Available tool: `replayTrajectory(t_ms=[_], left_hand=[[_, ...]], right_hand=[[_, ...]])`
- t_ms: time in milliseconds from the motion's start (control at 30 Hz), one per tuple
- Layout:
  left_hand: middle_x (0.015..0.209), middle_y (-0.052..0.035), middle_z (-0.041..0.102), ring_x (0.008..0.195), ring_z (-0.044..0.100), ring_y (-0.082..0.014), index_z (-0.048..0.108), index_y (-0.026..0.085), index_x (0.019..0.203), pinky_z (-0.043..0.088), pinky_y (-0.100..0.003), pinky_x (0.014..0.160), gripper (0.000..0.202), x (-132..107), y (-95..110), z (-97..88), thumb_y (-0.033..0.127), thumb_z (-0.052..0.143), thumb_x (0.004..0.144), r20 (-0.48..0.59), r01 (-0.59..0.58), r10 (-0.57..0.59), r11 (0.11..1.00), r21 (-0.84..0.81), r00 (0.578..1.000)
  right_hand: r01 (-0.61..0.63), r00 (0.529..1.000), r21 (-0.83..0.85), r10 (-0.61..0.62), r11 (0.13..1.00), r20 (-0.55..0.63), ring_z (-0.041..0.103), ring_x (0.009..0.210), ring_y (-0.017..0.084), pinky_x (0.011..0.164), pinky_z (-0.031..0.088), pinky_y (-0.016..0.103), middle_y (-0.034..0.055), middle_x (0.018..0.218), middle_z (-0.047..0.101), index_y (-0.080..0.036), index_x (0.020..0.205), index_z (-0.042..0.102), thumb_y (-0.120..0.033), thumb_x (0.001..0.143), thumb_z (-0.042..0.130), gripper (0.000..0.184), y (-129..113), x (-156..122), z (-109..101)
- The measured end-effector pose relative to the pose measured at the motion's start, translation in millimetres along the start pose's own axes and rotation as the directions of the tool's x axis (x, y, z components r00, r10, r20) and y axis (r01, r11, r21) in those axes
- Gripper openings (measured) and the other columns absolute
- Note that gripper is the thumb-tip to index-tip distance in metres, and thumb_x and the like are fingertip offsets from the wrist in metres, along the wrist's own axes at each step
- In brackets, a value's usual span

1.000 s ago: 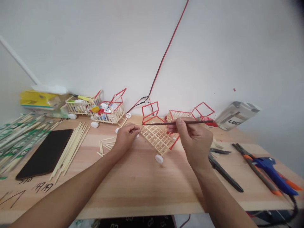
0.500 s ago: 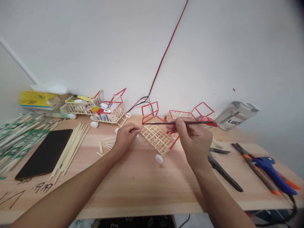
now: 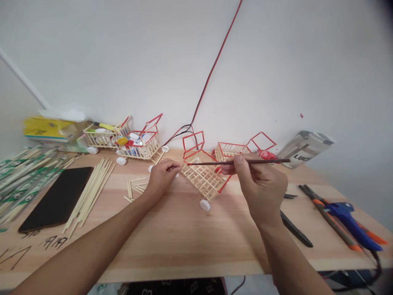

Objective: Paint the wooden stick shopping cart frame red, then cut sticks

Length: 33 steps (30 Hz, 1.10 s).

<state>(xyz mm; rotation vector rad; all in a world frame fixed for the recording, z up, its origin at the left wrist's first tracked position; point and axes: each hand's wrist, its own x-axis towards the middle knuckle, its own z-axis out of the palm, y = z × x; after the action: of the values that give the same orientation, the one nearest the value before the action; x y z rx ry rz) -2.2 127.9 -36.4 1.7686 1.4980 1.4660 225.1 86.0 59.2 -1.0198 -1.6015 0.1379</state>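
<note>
A miniature shopping cart [image 3: 202, 180] made of pale sticks, with a red handle frame and red edges, stands in the middle of the table. Its white wheel [image 3: 205, 205] faces me. My left hand [image 3: 162, 177] is closed at the cart's left corner, fingertips pinched beside another white wheel; the exact contact is partly hidden. Between the thumb and fingers of my right hand [image 3: 264, 189] is a thin dark paintbrush [image 3: 272, 161], held nearly level. Its reddish tip lies over the cart's upper left rim, close to the base of the red handle; whether it touches is unclear.
Filled stick carts [image 3: 139, 147] stand back left, another cart [image 3: 230, 150] behind my right hand. Loose sticks [image 3: 90, 194], a black phone [image 3: 58, 198] and wrapped chopsticks [image 3: 27, 180] lie left. On the right are pliers [image 3: 330, 217], a blue glue gun [image 3: 353, 225] and a clear container [image 3: 307, 149].
My right hand has shifted right and slightly down, drawing the paintbrush along with it. The left hand and the cart have stayed practically in place.
</note>
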Motion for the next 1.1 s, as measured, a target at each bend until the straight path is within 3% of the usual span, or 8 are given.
replayTrajectory(t_ms=[200,333,1100], left_hand=[[0.079,-0.0028,0.069,0.073,0.061,-0.0162,0.071,0.018,0.077,0.043,-0.028,0.068,0.012,-0.1,1.4,-0.4,0.026,0.063,0.079,-0.001,0.001,-0.001,1.000,-0.004,1.000],[0.080,-0.0033,0.070,0.073,0.061,-0.0167,0.071,0.018,0.079,0.045,-0.028,0.068,0.012,-0.1,1.3,-0.3,0.027,0.063,0.079,0.005,0.024,-0.024,0.999,-0.028,1.000],[0.079,-0.0026,0.069,0.074,0.061,-0.0160,0.071,0.017,0.077,0.044,-0.027,0.069,0.011,0.2,0.7,0.0,0.025,0.064,0.077,-0.009,0.011,-0.011,0.999,-0.034,1.000]], right_hand=[[0.014,1.000,0.070,-0.015,0.997,0.021,0.073,0.070,0.016,0.069,0.059,0.027,0.0007,0.076,0.076,-0.019,0.082,0.073,-0.029,0.090,0.059,0.018,1.1,1.6,7.3],[0.032,0.998,-0.004,-0.031,0.999,0.055,0.073,0.070,0.016,0.068,0.057,0.027,0.0005,0.074,0.075,-0.020,0.081,0.073,-0.030,0.091,0.058,0.021,3.6,0.1,6.4],[0.128,0.989,-0.289,-0.101,0.949,0.104,0.071,0.070,0.014,0.061,0.050,0.023,-0.0039,0.071,0.074,-0.025,0.076,0.073,-0.031,0.093,0.057,0.023,-6.5,-13.1,-56.3]])
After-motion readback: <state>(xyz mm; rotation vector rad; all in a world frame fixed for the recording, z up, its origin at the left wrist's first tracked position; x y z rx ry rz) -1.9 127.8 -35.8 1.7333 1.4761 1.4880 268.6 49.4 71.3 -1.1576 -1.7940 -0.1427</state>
